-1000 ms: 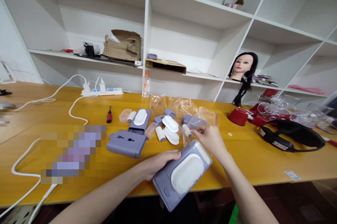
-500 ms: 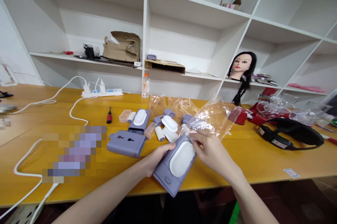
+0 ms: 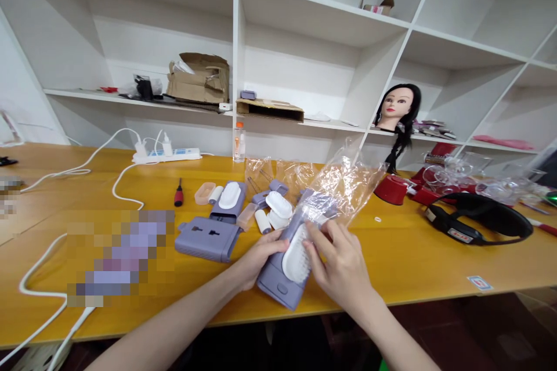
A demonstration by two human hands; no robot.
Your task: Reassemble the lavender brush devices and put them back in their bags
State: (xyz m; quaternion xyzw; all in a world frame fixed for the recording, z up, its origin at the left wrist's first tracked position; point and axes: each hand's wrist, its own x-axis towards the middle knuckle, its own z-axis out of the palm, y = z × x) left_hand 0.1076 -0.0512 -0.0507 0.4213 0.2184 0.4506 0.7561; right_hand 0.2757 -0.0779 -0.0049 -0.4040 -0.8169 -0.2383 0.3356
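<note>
The left hand (image 3: pixel 262 255) has the purple case (image 3: pixel 273 285) firmly by its left edge, thumb across the front, the fingers running out of sight behind it. Over on the other side, the right hand (image 3: pixel 342 260) is half closed, fingers bent, fingertips down by the top of the case and the white brush (image 3: pixel 296 258) set in its front; whether they pinch anything, you cannot tell from here. The case leans up and to the right, just above the front edge of the worktop (image 3: pixel 400 269), and its upper end meets the clear bag (image 3: pixel 354 188), which puffs up crinkled and shiny beyond the right hand's knuckles; how far in the case sits is hard to make out through the glare. Just beyond the left hand lies a white roller (image 3: pixel 262 222), with loose white brush heads (image 3: pixel 278 206) beside it, and left of those a purple cover (image 3: pixel 206 238) rests flat, near a second purple case (image 3: pixel 235 206).
</note>
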